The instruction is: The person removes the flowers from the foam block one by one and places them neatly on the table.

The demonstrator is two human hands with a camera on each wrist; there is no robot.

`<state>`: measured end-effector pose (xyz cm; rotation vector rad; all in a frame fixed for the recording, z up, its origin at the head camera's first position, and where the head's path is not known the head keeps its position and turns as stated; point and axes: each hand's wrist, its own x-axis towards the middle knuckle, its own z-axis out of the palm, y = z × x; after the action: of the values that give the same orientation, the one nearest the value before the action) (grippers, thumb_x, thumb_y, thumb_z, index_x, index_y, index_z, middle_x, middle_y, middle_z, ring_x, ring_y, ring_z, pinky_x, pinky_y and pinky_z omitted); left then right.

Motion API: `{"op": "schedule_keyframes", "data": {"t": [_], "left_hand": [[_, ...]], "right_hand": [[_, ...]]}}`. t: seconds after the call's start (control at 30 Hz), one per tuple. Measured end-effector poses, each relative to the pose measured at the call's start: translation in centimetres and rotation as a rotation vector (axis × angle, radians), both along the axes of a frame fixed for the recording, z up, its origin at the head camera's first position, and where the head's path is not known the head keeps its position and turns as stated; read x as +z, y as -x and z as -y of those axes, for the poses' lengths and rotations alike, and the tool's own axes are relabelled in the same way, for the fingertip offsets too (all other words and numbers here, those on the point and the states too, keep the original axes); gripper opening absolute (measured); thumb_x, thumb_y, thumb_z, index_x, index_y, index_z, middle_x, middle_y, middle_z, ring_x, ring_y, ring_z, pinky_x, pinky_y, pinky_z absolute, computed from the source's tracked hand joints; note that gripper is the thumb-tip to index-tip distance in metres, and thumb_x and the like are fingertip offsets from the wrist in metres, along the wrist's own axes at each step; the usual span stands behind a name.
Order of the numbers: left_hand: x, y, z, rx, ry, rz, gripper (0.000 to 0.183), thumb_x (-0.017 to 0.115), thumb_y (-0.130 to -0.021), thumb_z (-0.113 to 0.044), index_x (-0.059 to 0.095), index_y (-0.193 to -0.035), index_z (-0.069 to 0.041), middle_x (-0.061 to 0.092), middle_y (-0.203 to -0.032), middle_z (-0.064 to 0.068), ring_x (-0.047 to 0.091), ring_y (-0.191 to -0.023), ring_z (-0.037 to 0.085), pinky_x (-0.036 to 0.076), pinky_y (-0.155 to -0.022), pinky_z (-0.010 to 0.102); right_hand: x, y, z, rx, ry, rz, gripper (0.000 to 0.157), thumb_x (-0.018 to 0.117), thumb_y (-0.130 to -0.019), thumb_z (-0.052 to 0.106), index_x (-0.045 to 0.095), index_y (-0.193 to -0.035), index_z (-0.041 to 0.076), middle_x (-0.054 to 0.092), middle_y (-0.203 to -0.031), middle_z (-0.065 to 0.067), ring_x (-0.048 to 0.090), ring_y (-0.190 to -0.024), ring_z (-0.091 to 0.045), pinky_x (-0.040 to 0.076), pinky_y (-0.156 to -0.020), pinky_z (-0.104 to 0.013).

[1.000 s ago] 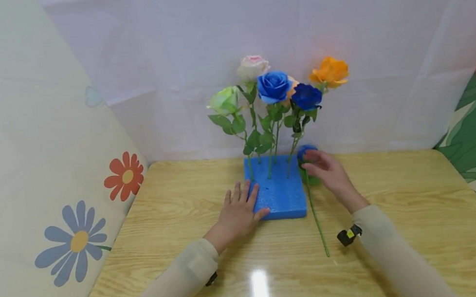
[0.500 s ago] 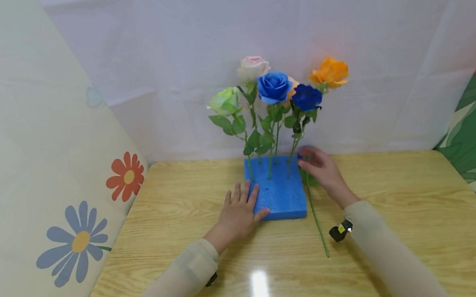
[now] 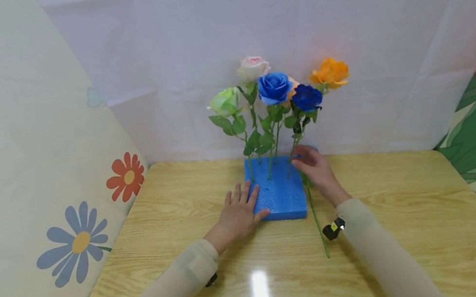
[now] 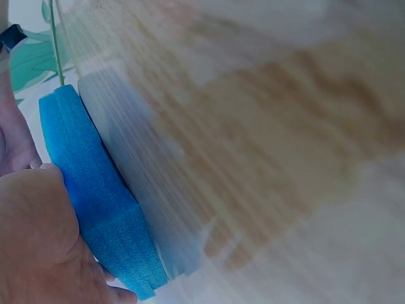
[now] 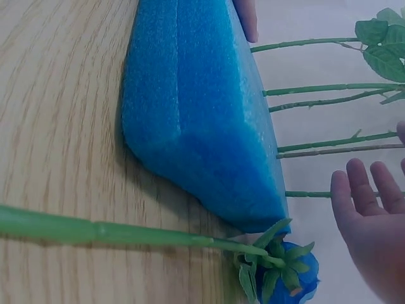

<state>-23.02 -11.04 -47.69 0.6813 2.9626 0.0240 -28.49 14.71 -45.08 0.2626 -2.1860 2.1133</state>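
Observation:
My left hand (image 3: 236,216) rests with spread fingers on the left side of a blue foam block (image 3: 283,199). Several roses stand upright in the block, among them a dark blue rose (image 3: 307,97) and an orange rose (image 3: 332,73). Beside the block's back right corner is my right hand (image 3: 320,173). In the right wrist view its fingers (image 5: 361,190) are apart, close by the rearmost stems (image 5: 335,151). Another blue rose (image 5: 297,278) lies on the table to the right of the block, its bloom mostly hidden behind my right hand in the head view.
A light green rose (image 3: 225,102), a pale pink rose (image 3: 253,68) and a brighter blue rose (image 3: 274,88) rise from the block too. Behind the wooden table (image 3: 173,195) hangs a white cloth (image 3: 190,36). Flower-printed panels (image 3: 14,159) flank both sides.
My right hand has moved left from over the lying blue rose to the stems at the block's back right. The left hand and the roses hold their places.

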Motion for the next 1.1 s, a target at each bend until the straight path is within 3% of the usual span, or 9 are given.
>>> {"op": "schedule_keyframes", "data": {"t": [0.23, 0.7, 0.87, 1.1], "left_hand": [[-0.1, 0.0, 0.0, 0.003, -0.010, -0.002, 0.084, 0.026, -0.102, -0.068, 0.016, -0.164, -0.012, 0.009, -0.169, 0.017, 0.010, -0.154, 0.044, 0.016, -0.120, 0.062], [-0.3, 0.1, 0.0, -0.008, -0.015, -0.016, 0.082, 0.029, -0.103, -0.065, 0.017, -0.164, -0.011, 0.010, -0.169, 0.018, 0.011, -0.153, 0.045, 0.017, -0.120, 0.063], [-0.1, 0.0, 0.0, -0.005, -0.012, -0.013, 0.082, 0.027, -0.103, -0.066, 0.016, -0.164, -0.012, 0.009, -0.169, 0.017, 0.010, -0.154, 0.045, 0.016, -0.120, 0.063], [-0.1, 0.0, -0.1, -0.006, -0.009, -0.019, 0.083, 0.027, -0.102, -0.067, 0.017, -0.164, -0.012, 0.010, -0.169, 0.017, 0.011, -0.154, 0.044, 0.017, -0.120, 0.062]], "right_hand": [[0.1, 0.1, 0.5, 0.011, -0.007, 0.000, 0.052, 0.067, -0.097, 0.005, 0.048, -0.145, -0.002, 0.054, -0.140, -0.024, 0.054, -0.130, -0.036, 0.046, -0.108, -0.040], [0.2, 0.6, 1.7, -0.070, 0.073, 0.040, 0.038, 0.062, -0.097, -0.004, 0.055, -0.134, -0.005, 0.060, -0.127, -0.027, 0.065, -0.102, -0.015, 0.056, -0.092, -0.029], [0.1, 0.9, 1.9, -0.085, 0.107, 0.023, 0.034, 0.063, -0.096, -0.006, 0.056, -0.129, -0.008, 0.063, -0.115, -0.018, 0.066, -0.095, -0.011, 0.057, -0.089, -0.030], [0.2, 1.0, 1.8, -0.077, 0.100, 0.017, 0.030, 0.063, -0.097, -0.002, 0.057, -0.127, -0.006, 0.060, -0.122, -0.027, 0.066, -0.094, -0.012, 0.057, -0.087, -0.030]]}}
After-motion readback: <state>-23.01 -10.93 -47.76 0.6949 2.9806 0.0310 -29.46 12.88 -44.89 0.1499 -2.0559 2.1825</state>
